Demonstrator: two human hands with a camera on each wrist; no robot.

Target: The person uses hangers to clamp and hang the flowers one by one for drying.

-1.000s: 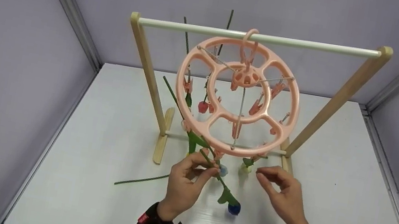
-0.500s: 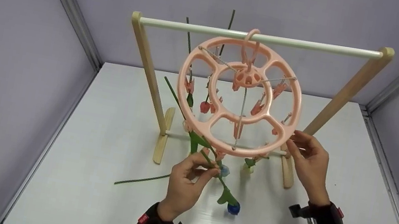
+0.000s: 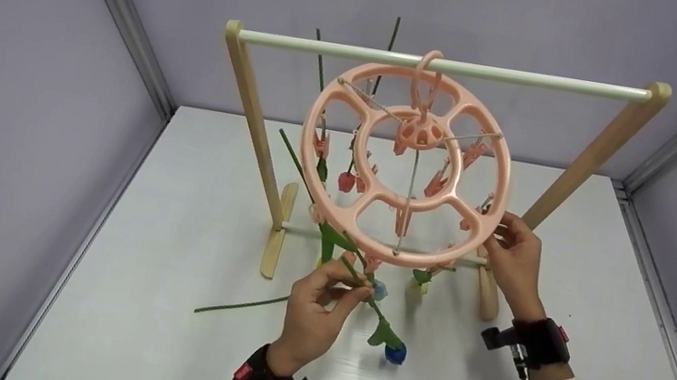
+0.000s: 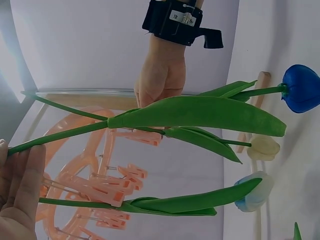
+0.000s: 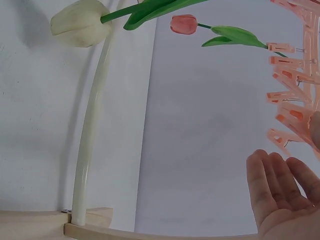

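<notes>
A round pink clip hanger [image 3: 315, 165] hangs by its hook from the white rail [image 3: 539, 79] of a wooden rack. My left hand [image 3: 357, 284] pinches the green stem [image 3: 347, 268] of a blue tulip [image 3: 395, 352] below the hanger's near rim; in the left wrist view that stem [image 4: 60, 136] runs past my fingers [image 4: 20, 190] to the blue tulip [image 4: 300, 89]. My right hand [image 3: 502, 227] holds the hanger's lower right rim between thumb and fingers. Its fingers [image 5: 280, 190] lie beside the pink clips [image 5: 287, 120].
A white tulip [image 3: 417, 286], a light blue tulip [image 3: 378, 289] and a red tulip [image 3: 345, 181] hang from clips. A loose green stem [image 3: 241, 305] lies on the white table [image 3: 148, 323]. The rack's posts [image 3: 253, 119] and feet stand mid-table; grey walls close in on three sides.
My right hand rose from the table in front of the rack to the hanger's lower right rim and took hold of it. My left hand stayed on the stem.
</notes>
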